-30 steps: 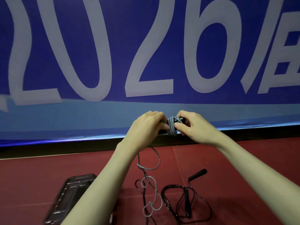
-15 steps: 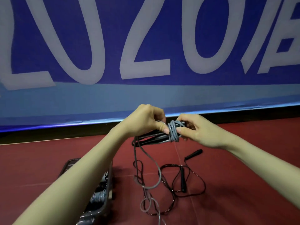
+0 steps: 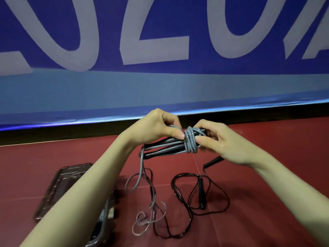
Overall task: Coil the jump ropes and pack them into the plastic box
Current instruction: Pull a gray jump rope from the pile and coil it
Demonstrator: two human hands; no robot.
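Grey cord [image 3: 190,142] is wound round the paired black handles [image 3: 164,148] you hold above the floor: your left hand [image 3: 156,129] pinches the cord, your right hand [image 3: 220,141] grips the handles' end. Keep each turn snug; the slack [image 3: 140,177] hangs down. The plastic box [image 3: 58,186] waits lower left.

Wrapped rope [image 3: 190,139] is sitting between both hands, second rope [image 3: 199,191] lying below on the floor [image 3: 249,175], plastic box [image 3: 58,184] lying left.
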